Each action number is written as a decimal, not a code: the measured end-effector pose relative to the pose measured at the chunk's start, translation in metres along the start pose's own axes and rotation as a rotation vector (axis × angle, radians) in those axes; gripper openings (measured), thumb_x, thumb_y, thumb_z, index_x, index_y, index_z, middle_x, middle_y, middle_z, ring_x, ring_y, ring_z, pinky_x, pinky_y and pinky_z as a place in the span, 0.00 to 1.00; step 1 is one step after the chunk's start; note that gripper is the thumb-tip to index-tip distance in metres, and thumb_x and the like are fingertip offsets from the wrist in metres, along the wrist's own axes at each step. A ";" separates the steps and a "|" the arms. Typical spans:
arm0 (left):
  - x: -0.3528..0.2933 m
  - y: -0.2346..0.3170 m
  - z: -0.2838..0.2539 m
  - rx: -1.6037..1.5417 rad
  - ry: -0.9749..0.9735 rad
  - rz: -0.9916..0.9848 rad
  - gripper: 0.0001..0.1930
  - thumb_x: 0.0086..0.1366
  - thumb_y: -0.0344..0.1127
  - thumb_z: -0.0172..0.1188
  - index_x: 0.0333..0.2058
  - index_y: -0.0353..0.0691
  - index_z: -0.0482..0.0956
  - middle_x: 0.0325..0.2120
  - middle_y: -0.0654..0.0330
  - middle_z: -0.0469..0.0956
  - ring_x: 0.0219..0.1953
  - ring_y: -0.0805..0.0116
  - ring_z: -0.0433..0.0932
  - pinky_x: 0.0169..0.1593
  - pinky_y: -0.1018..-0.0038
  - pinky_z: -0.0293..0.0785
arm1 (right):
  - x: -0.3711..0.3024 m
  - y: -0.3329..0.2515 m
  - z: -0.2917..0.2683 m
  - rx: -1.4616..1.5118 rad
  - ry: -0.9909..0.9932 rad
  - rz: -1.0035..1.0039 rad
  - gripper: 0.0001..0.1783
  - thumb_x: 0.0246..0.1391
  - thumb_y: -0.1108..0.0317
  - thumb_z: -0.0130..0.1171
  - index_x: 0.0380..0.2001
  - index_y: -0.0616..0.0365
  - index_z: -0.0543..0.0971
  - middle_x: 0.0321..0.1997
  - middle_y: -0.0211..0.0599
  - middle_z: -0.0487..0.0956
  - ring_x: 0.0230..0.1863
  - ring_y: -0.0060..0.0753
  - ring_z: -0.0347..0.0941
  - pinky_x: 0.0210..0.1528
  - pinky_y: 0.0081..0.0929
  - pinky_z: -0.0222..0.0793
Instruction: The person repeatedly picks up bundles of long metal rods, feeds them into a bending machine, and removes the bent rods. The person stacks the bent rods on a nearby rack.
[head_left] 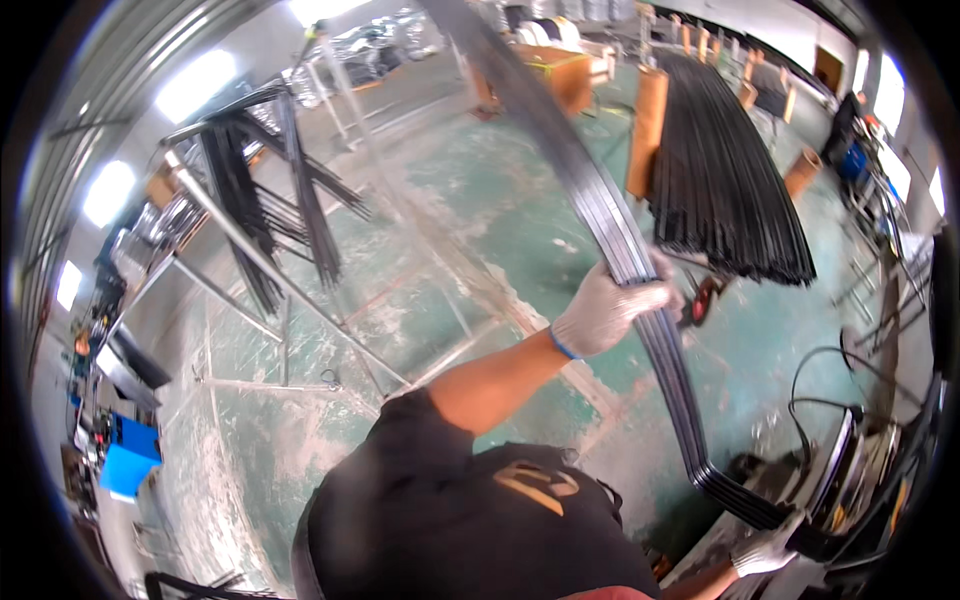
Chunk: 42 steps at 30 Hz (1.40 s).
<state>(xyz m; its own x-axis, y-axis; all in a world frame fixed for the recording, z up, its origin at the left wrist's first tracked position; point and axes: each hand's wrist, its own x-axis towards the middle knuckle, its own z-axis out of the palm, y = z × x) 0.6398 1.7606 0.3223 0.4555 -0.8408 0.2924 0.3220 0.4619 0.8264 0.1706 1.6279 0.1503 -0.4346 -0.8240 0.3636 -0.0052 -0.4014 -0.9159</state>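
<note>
A bundle of long black strips (605, 215), glossy and lying side by side, runs from the top of the view down to the lower right, where it bends sharply. My left hand (612, 308), in a white knitted glove with a blue cuff, is closed around the bundle's middle. Beyond the bend, at the lower right, my right hand (766, 549), also in a white glove, grips the bundle's lower part. Its fingers are partly hidden by the strips.
A long stack of black strips (725, 170) lies on a support between brown cardboard tubes (648, 130) ahead on the right. More strips hang over a metal rack (255, 245) at left. Machinery with a cable (800, 385) stands at the right. A person (848, 125) is at the far right.
</note>
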 end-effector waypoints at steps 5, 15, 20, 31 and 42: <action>-0.052 0.080 -0.110 0.043 0.360 0.100 0.11 0.63 0.20 0.57 0.45 0.35 0.74 0.33 0.48 0.83 0.36 0.55 0.85 0.42 0.61 0.84 | -0.036 -0.056 0.174 0.114 -0.173 0.126 0.17 0.65 0.69 0.66 0.50 0.72 0.81 0.44 0.43 0.84 0.40 0.29 0.80 0.44 0.28 0.80; -0.073 0.252 -0.333 -0.121 0.821 0.463 0.07 0.65 0.23 0.56 0.41 0.29 0.76 0.33 0.46 0.81 0.39 0.52 0.83 0.49 0.58 0.82 | -0.147 -0.273 0.542 -0.102 -0.512 -0.971 0.23 0.68 0.59 0.56 0.57 0.65 0.78 0.56 0.52 0.82 0.55 0.44 0.80 0.60 0.37 0.70; -0.090 0.355 -0.508 0.460 0.688 0.675 0.11 0.67 0.29 0.57 0.45 0.29 0.80 0.45 0.48 0.82 0.51 0.58 0.79 0.59 0.64 0.73 | -0.246 -0.442 0.643 -0.117 -0.879 -1.368 0.26 0.63 0.54 0.60 0.54 0.64 0.78 0.52 0.52 0.83 0.55 0.43 0.80 0.58 0.39 0.73; -0.186 0.192 -0.555 -0.160 0.790 0.326 0.31 0.71 0.54 0.60 0.55 0.25 0.75 0.51 0.48 0.80 0.56 0.56 0.77 0.60 0.63 0.74 | -0.236 -0.190 0.651 -0.584 -0.944 -0.645 0.22 0.55 0.59 0.66 0.51 0.58 0.83 0.44 0.53 0.85 0.45 0.49 0.84 0.50 0.41 0.79; 0.076 0.037 -0.422 -0.049 0.679 -0.242 0.13 0.74 0.46 0.59 0.45 0.42 0.79 0.38 0.58 0.81 0.40 0.62 0.79 0.43 0.66 0.74 | 0.107 0.028 0.652 -1.390 -0.698 0.011 0.46 0.50 0.30 0.65 0.56 0.63 0.80 0.56 0.53 0.83 0.58 0.50 0.80 0.60 0.40 0.76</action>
<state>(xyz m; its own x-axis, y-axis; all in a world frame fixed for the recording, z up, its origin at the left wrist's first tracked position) 1.0364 1.8326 0.1719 0.7769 -0.5674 -0.2730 0.5089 0.3105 0.8029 0.7116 1.2678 0.2747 0.0482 -0.9988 -0.0017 -0.9773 -0.0468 -0.2067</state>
